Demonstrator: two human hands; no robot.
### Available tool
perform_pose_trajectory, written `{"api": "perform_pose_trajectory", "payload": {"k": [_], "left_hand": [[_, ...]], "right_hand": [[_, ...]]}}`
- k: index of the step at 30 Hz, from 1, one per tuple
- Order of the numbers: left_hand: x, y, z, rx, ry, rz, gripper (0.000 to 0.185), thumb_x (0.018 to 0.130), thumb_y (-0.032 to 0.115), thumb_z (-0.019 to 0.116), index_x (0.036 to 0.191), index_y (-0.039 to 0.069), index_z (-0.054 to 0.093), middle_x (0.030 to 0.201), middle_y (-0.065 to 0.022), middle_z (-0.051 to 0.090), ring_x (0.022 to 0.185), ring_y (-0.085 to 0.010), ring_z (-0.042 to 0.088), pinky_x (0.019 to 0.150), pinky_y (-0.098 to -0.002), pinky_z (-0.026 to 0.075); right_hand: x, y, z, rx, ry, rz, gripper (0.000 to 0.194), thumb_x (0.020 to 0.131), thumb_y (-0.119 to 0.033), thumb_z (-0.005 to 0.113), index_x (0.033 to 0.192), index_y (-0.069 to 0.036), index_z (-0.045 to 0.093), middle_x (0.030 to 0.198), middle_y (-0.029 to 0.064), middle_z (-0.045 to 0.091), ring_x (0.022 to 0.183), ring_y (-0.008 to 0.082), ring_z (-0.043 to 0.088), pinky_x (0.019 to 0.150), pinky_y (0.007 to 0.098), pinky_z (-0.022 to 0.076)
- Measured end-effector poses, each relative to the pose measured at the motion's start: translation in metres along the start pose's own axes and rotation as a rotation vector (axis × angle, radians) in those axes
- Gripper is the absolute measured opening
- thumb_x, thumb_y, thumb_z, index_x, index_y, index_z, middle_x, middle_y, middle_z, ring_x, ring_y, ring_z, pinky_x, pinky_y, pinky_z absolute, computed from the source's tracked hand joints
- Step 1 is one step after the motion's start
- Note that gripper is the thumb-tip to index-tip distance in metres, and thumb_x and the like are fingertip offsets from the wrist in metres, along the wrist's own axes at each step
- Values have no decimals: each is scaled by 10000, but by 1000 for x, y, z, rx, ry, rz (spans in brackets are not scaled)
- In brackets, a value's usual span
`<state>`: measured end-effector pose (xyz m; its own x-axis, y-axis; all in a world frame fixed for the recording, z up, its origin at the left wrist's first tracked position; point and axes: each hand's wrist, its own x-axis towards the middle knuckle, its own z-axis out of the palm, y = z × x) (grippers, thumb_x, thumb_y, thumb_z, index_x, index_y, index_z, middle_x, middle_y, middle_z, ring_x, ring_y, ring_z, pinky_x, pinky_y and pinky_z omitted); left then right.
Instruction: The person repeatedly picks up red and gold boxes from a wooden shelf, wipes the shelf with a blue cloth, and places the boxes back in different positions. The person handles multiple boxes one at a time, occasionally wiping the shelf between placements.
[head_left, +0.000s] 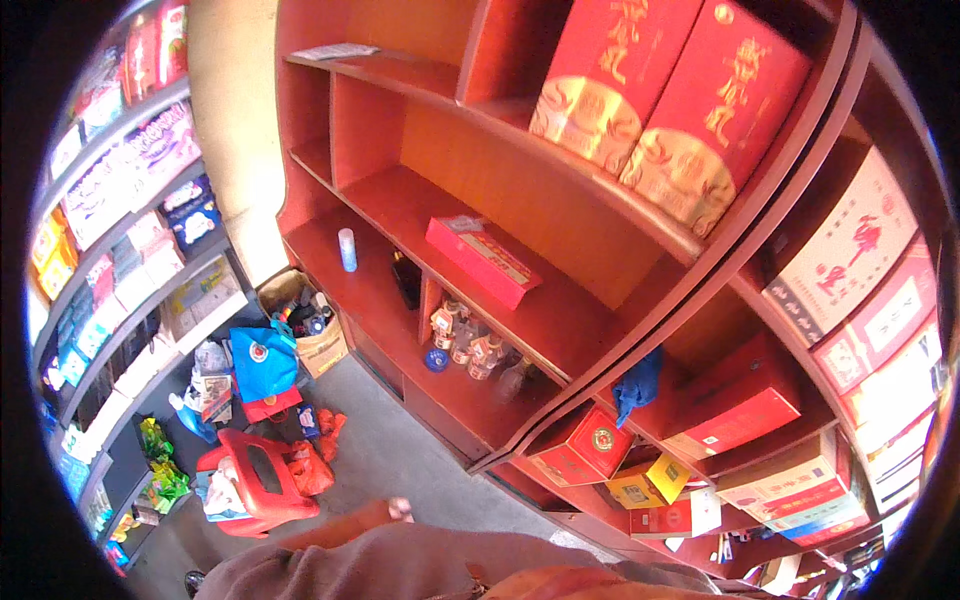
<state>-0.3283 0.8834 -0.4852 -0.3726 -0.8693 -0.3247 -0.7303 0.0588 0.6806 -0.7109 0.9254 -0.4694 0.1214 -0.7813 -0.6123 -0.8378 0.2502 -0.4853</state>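
Part of a hand, apparently my left hand (401, 510), shows blurred low in the view, just past my dark clothing (420, 562). Its fingers are too unclear to read, and I make out nothing held. My right hand is out of view. Before me stands a reddish-brown wooden shelf unit (600, 345). A long red box (484, 261) lies on its middle shelf. Below are several small glass bottles (484, 356), a round blue object (436, 360), a dark bottle-like object (406, 279) and a white-and-blue cylinder (347, 250). Two tall red boxes (720, 112) stand above.
A red plastic stool (259, 480) bearing a white bundle stands at lower left, near orange plastic bags (309, 469) and a blue bag (262, 364). A cardboard box (319, 349) holds mixed items. Packed shelves (135, 292) curve along the left; boxes (739, 409) fill shelves at right.
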Motion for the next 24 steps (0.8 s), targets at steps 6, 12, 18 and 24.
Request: {"api": "perform_pose_trajectory", "payload": {"k": [6,12,18,24], "left_hand": [[45,87,-313,-105,662,195,785,873,310,796,1492,-34,457,1453,-257,550,1381,-386,515,1160,-439,409],[66,273,-464,-258,726,728,878,894,179,804,1598,53,296,1593,-211,383,1472,-340,419,1177,-505,382],[136,403,-509,-328,608,904,965,931,339,783,1616,-10,201,1645,-253,295,1521,-344,338,1207,-515,342],[206,490,-546,-567,408,842,1120,918,532,748,1635,-23,92,1669,-275,232,1569,-342,214,1249,-520,232]], "right_hand": [[7,-164,-153,-300,19,-315,486,962,-403,669,1294,-47,660,1224,210,710,1133,380,690,964,432,550],[-65,-318,-337,-137,1044,-788,385,879,-148,746,1234,-15,679,1268,224,665,1213,396,622,1046,454,505],[-123,-393,-510,-315,1936,-774,756,875,-168,765,1503,18,387,1538,312,371,1421,508,362,1186,585,309],[-92,-421,-560,80,2170,-469,1040,867,-351,781,1615,6,153,1602,349,234,1460,560,260,1180,672,238]]}}
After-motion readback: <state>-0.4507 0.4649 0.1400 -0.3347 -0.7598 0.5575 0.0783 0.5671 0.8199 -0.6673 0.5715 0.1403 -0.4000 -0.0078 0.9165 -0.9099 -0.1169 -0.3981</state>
